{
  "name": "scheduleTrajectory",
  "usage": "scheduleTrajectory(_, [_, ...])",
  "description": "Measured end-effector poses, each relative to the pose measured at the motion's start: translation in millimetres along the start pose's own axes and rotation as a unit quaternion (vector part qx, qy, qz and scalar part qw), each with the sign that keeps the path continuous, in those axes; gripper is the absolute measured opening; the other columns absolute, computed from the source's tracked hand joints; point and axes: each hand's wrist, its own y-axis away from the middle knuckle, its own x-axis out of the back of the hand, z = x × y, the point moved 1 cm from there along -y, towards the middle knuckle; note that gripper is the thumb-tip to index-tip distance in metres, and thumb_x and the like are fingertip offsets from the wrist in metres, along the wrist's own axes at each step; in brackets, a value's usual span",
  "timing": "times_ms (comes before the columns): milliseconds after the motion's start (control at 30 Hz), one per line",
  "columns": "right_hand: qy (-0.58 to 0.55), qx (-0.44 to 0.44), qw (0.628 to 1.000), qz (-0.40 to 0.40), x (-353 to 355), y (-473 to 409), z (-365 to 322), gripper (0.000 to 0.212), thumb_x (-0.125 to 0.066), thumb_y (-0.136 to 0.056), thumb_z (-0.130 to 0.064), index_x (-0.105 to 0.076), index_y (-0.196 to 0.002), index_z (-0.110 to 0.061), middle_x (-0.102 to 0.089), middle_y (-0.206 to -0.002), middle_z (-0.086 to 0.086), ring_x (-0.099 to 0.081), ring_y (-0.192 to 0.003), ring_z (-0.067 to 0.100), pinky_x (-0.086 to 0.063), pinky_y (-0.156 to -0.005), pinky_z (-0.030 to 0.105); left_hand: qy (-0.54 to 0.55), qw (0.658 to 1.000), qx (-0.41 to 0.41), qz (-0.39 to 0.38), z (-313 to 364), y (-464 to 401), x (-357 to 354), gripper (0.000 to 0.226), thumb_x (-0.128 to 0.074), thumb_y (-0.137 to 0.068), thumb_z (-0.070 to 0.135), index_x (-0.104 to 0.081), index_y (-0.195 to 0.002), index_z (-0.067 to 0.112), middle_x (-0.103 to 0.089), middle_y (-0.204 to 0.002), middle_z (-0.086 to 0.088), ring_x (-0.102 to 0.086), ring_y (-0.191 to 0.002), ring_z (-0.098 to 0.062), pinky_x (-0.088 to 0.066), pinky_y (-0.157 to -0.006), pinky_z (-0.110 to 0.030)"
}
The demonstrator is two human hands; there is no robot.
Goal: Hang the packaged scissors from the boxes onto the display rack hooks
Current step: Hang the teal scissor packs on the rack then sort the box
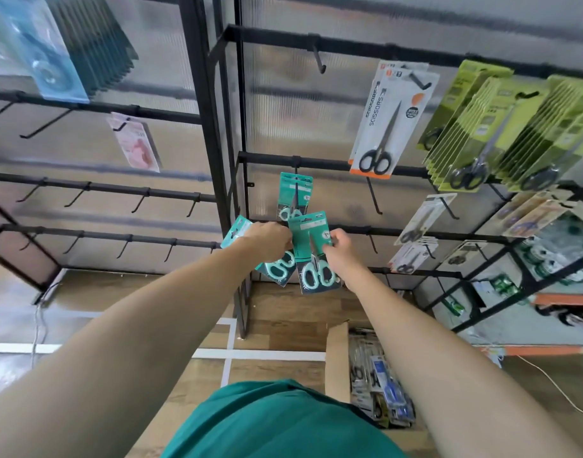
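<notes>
Two teal scissor packs (311, 249) gripped, right hand (341, 251) holding one, left hand (267, 239) half-hiding another (277, 266).

white floor tape (260, 354), white cable (554, 381), green shirt (277, 421)

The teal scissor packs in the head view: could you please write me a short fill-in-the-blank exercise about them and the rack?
1. The right hand holds a teal pack of scissors with mint ____ handles.
2. The left hand grips another teal pack, so ____ hands are occupied.
3. A third teal pack already hangs on a ____ of the black rack.
4. The cardboard box of stock sits on the ____.

Missing words: green; both; hook; floor
</notes>
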Motion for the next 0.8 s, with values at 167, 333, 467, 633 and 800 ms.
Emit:
scheduleTrajectory(167, [0.010,0.005,1.000,0.012,-4,-10,-6,0.016,-0.042,-0.104,-0.027,-0.047,-0.089,-0.027,-0.063,-0.095,0.003,-0.065,-0.088,0.027,-0.055,-0.081,0.052,-0.002,1.000,0.001,0.007,-5,0,10,0.022,-0.046,-0.102,0.032,-0.061,-0.108,0.018,-0.058,-0.091,0.002,-0.057,-0.080,-0.020,-0.042,-0.069,-0.033])
scheduleTrajectory(333, [0.047,0.038,0.997,0.046,-6,-12,-25,0.017,-0.039,-0.106,-0.026,-0.052,-0.102,-0.015,-0.059,-0.088,0.004,-0.055,-0.069,0.018,-0.043,-0.058,0.032,-0.028,1.000,-0.004,0.006,-13,-4,13,0.022,-0.045,-0.101,0.032,-0.062,-0.103,0.018,-0.064,-0.095,0.001,-0.058,-0.079,-0.019,-0.043,-0.068,-0.032])
scheduleTrajectory(467, [0.091,0.039,0.993,0.058,-13,-21,-36,0.017,-0.041,-0.106,-0.026,-0.052,-0.106,-0.013,-0.061,-0.098,0.003,-0.059,-0.071,0.013,-0.047,-0.054,0.029,-0.054,0.998,-0.001,-0.007,-18,-4,16,0.021,-0.046,-0.101,0.031,-0.063,-0.103,0.017,-0.062,-0.094,0.001,-0.057,-0.082,-0.021,-0.043,-0.071,-0.033])
scheduleTrajectory(633, [0.110,0.014,0.992,0.064,-19,-29,-40,0.011,-0.044,-0.105,-0.021,-0.050,-0.108,-0.012,-0.061,-0.101,0.006,-0.060,-0.072,0.013,-0.047,-0.055,0.028,-0.070,0.997,-0.013,-0.041,-19,-5,17,0.018,-0.050,-0.100,0.029,-0.062,-0.105,0.016,-0.056,-0.086,0.003,-0.055,-0.079,-0.019,-0.045,-0.070,-0.031])
scheduleTrajectory(800, [0.065,0.002,0.995,0.076,-26,-30,-34,0.012,-0.045,-0.104,-0.012,-0.049,-0.113,-0.006,-0.060,-0.106,0.009,-0.050,-0.068,0.005,-0.035,-0.052,0.020,-0.070,0.996,-0.022,-0.050,-21,-10,20,0.015,-0.049,-0.101,0.030,-0.059,-0.101,0.019,-0.047,-0.074,0.007,-0.053,-0.077,-0.017,-0.042,-0.072,-0.031])
